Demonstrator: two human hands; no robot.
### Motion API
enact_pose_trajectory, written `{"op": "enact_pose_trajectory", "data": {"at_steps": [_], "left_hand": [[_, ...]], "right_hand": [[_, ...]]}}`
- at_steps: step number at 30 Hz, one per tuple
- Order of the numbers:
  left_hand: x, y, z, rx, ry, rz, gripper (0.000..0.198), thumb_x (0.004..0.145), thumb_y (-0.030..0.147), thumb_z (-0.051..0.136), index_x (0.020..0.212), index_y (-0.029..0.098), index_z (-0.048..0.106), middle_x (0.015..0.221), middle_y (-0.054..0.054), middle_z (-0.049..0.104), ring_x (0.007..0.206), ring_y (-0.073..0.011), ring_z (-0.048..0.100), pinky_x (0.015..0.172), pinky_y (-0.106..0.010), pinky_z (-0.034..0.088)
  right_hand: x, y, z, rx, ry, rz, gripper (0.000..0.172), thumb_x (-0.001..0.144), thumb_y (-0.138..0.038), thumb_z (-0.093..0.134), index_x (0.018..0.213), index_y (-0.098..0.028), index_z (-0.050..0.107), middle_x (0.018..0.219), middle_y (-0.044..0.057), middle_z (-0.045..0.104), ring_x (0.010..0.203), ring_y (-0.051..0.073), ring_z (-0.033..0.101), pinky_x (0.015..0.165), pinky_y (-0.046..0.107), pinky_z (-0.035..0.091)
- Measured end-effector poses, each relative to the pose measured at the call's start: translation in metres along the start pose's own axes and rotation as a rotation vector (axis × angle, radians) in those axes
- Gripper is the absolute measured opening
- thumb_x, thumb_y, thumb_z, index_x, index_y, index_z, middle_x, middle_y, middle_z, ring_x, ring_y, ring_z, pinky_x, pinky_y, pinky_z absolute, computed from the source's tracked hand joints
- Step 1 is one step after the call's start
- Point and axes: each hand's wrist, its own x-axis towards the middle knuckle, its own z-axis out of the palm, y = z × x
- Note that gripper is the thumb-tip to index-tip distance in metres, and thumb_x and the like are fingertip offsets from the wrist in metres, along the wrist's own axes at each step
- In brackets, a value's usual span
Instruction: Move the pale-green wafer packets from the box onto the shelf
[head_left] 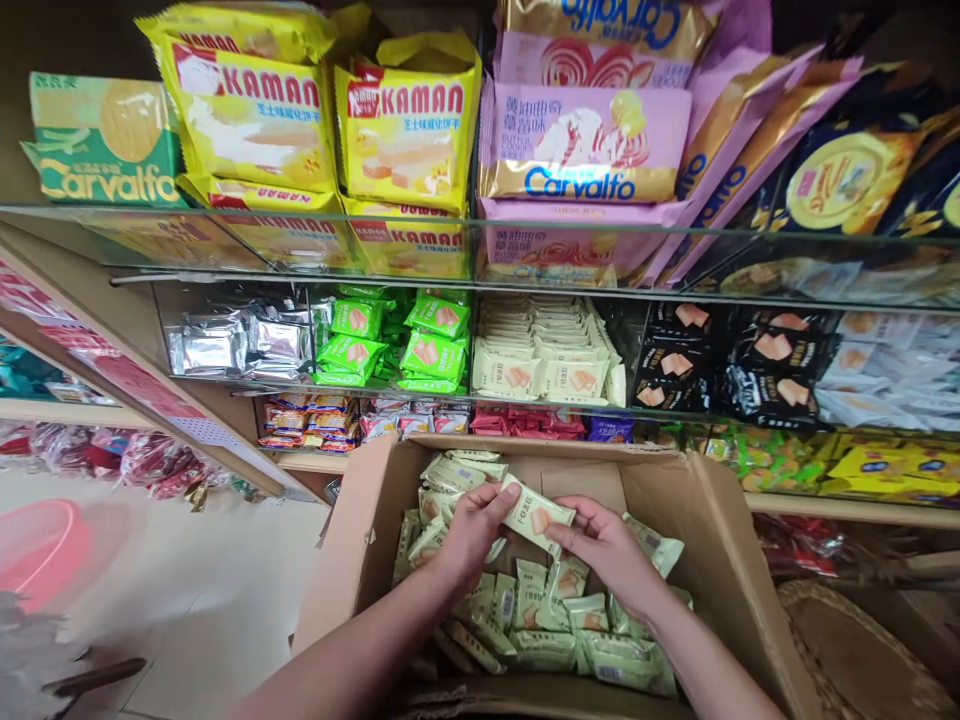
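Note:
A pale cream snack packet (534,518) is held over an open cardboard box (360,530). My left hand (474,525) pinches its left end, and my right hand (596,540) grips its right end with thumb and fingers. The packet's front, with a pink wafer picture, faces up. Below my hands, several similar pale green packets (544,648) lie loosely inside the box. On the middle shelf straight ahead, matching cream packets (551,370) stand in two tight rows.
Yellow wafer packs (251,120) and pink cookie packs (589,140) fill the upper shelf behind a glass edge (420,280). Green packets (352,350) and black packets (675,360) flank the cream rows. A pink basin (41,550) stands on the floor at left, a woven basket (862,650) at lower right.

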Motion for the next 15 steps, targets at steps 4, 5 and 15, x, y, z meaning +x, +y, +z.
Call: {"op": "enact_pose_trajectory", "data": {"at_steps": [4, 5, 15], "left_hand": [[0.001, -0.003, -0.003, 0.016, 0.004, 0.017, 0.03, 0.066, 0.042, 0.064, 0.065, 0.012, 0.062, 0.056, 0.001, 0.055, 0.05, -0.0078, 0.043, 0.048, -0.018, 0.032], [0.001, -0.003, -0.003, 0.02, 0.004, 0.018, 0.031, 0.065, 0.042, 0.065, 0.064, 0.012, 0.061, 0.055, 0.001, 0.055, 0.05, -0.0078, 0.043, 0.048, -0.019, 0.032], [0.005, 0.004, -0.001, -0.087, 0.091, 0.034, 0.036, 0.068, 0.049, 0.056, 0.08, 0.015, 0.056, 0.063, 0.001, 0.057, 0.05, -0.0084, 0.049, 0.047, -0.019, 0.031]], "right_hand": [[0.002, 0.004, 0.001, -0.004, -0.045, -0.011, 0.033, 0.063, -0.035, 0.067, 0.088, -0.015, 0.058, 0.068, 0.001, 0.063, 0.059, 0.013, 0.053, 0.053, 0.025, 0.044], [0.003, 0.006, 0.002, -0.016, -0.045, -0.02, 0.033, 0.064, -0.035, 0.067, 0.089, -0.015, 0.058, 0.069, 0.001, 0.063, 0.059, 0.013, 0.053, 0.053, 0.024, 0.043], [0.011, -0.073, -0.019, -0.168, 0.191, -0.243, 0.04, 0.066, -0.039, 0.064, 0.099, -0.018, 0.056, 0.081, 0.004, 0.065, 0.068, 0.016, 0.057, 0.061, 0.028, 0.045]]}}
